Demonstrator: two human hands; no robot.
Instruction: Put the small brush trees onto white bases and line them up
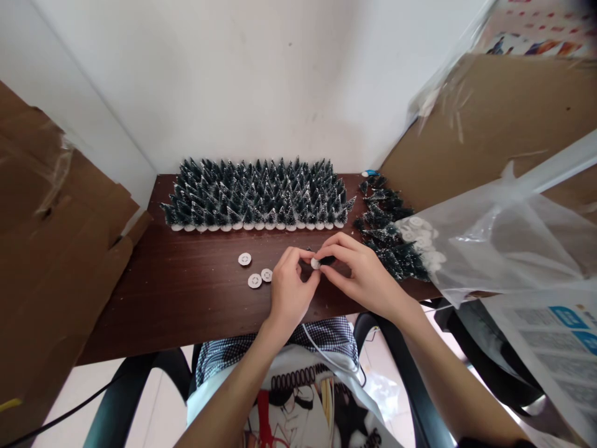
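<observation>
Over the front of the dark brown table, my left hand (293, 283) pinches a small white round base (316, 264) between thumb and finger. My right hand (357, 270) is closed around a miniature dark green tree (329, 260), whose foot meets that base. Fingers hide most of the tree, so I cannot tell how firmly the two are joined. Just left of my hands lie three loose white discs with slotted centres, among them one disc (245, 259) set apart and another disc (254, 281) nearer me.
Rows of snow-tipped miniature trees (261, 193) on white bases stand along the wall. Loose trees (387, 230) are piled at the right, beside a clear plastic bag (494, 236) with white discs (422, 239). Cardboard boxes flank the table (186, 311) left (41, 249) and right (522, 124).
</observation>
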